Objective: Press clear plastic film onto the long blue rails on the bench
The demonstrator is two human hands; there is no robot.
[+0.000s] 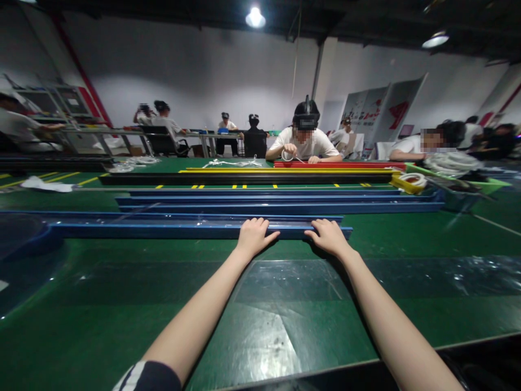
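A long blue channel-shaped profile lies crosswise on the green table. Near its right end, my left hand grips the near wall, fingers bent over the top edge and thumb pointing right along the front. My right hand has the same kind of hold closer to the end, its thumb pointing left. The fingertips of both hands are partly hidden behind the rim. Nearer to me, a strip of clear plastic film lies flat under my forearms.
More blue profiles lie beyond, then black, yellow and red ones. Coiled white tubing sits at the right. Blue material with clear film is at the left. A person works opposite; others sit farther back.
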